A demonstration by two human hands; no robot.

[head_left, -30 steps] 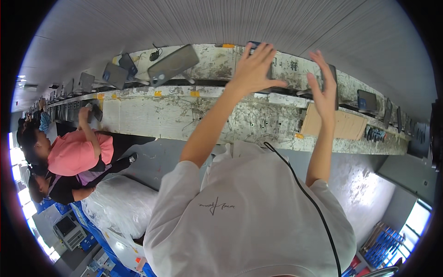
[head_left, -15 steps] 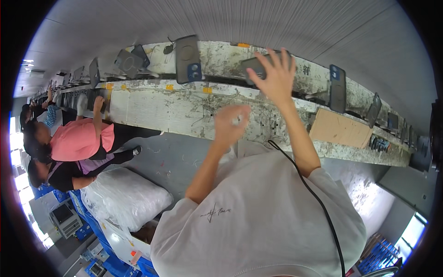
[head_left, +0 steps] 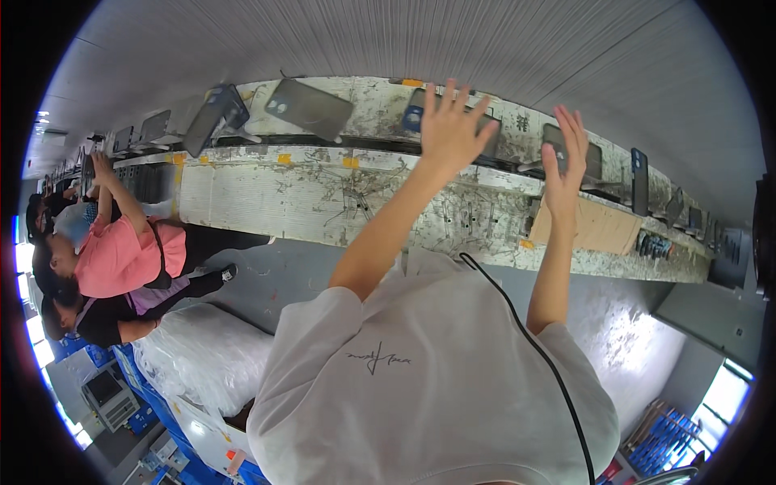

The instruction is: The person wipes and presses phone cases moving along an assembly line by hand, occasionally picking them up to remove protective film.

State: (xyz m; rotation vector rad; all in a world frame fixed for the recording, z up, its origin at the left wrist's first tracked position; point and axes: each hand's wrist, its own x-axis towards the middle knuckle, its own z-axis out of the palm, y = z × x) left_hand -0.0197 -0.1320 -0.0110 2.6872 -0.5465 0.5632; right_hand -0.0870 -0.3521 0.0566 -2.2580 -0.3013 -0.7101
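Note:
My left hand [head_left: 454, 133] is stretched out, fingers spread, over a dark phone case with a blue camera area [head_left: 413, 111]. The hand covers the case's middle, and I cannot tell whether it touches it. Farther right, my right hand [head_left: 567, 158] has its thumb apart from its fingers, beside a dark grey phone case [head_left: 594, 162]. Part of that case shows between thumb and fingers; contact is unclear. A grey phone case [head_left: 311, 109] lies slantwise left of my left hand. Another stands narrow and upright [head_left: 639, 182] right of my right hand.
More phone cases [head_left: 206, 120] line the slotted, paint-stained bench [head_left: 275, 190] both ways. A cardboard sheet [head_left: 594, 225] lies at its near right. To the left, a person in a pink shirt [head_left: 121, 255] works at the bench. A plastic-wrapped bundle [head_left: 202, 356] sits behind them.
My left hand has risen from the near bench to the phone case row. My right hand has moved right, to another case. Several cases have turned or shifted.

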